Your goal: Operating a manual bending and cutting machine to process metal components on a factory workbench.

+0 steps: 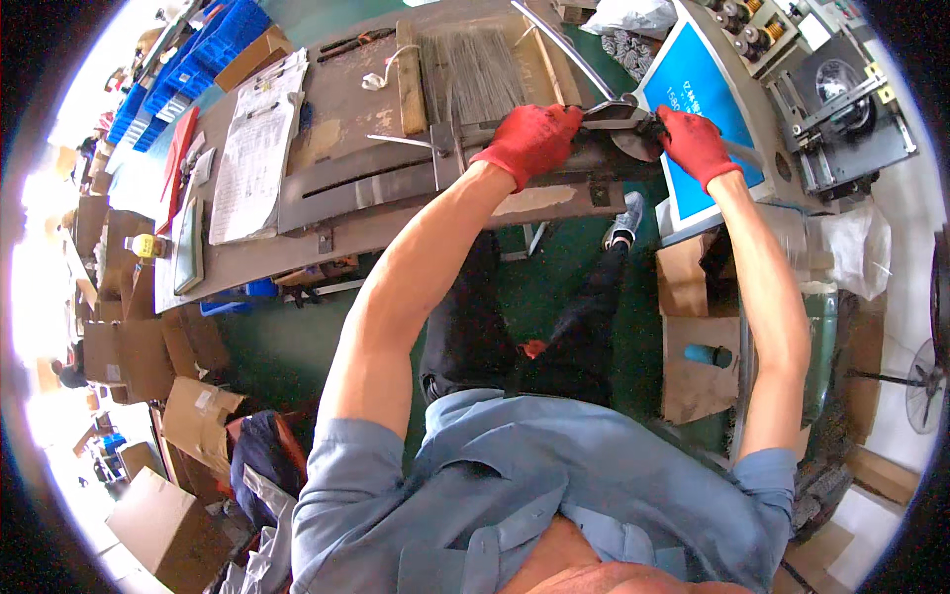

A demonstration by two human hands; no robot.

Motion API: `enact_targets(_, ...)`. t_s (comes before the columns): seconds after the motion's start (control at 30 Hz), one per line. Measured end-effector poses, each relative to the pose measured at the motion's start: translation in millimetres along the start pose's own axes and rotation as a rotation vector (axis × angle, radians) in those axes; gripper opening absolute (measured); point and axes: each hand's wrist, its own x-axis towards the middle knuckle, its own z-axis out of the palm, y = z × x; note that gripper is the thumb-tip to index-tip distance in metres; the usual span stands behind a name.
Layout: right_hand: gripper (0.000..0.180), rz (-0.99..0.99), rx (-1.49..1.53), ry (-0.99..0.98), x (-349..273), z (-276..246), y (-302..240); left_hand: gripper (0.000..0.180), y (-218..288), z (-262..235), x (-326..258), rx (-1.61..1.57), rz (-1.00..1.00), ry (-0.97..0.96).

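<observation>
Metal cutter (618,117), grey and curved, is gripped by both red-gloved hands, left (529,141) and right (698,144).

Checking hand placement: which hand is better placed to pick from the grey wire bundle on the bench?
Left, probably: the left red-gloved hand sits beside the grey wire bundle; the right red-gloved hand is farther off.
</observation>
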Motion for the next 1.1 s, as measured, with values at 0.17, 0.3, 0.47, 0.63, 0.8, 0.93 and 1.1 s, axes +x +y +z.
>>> enact_targets(0.17,0.020,-0.021,0.036,0.020,-3.8,0.2,6.3,0.026,3.9,-14.2,4.8,-0.068,-0.043,-0.122)
enact_targets(0.3,0.021,-0.031,0.046,0.017,5.0,-9.0,5.4,0.028,-3.7,-10.9,2.1,-0.111,-0.062,-0.109)
enact_targets(0.47,0.022,-0.084,0.089,0.104,-0.8,-14.4,3.6,0.028,-2.9,-12.7,3.6,-0.088,-0.043,-0.128)
enact_targets(0.63,0.029,-0.030,-0.068,-0.140,5.8,-10.5,-0.1,0.025,1.9,-15.3,5.1,-0.141,-0.081,-0.108)
enact_targets(0.8,0.031,0.010,-0.058,-0.122,3.3,-16.4,-8.9,0.026,-3.4,-15.7,4.0,-0.148,-0.050,-0.109)
enact_targets(0.93,0.040,0.015,-0.062,-0.115,3.1,-15.9,-9.3,0.026,-8.7,-10.8,5.0,-0.123,-0.019,-0.124)
enact_targets(1.1,0.045,-0.005,0.015,-0.139,7.8,-24.2,-4.8,0.026,-8.3,-10.1,5.0,-0.153,0.006,-0.067)
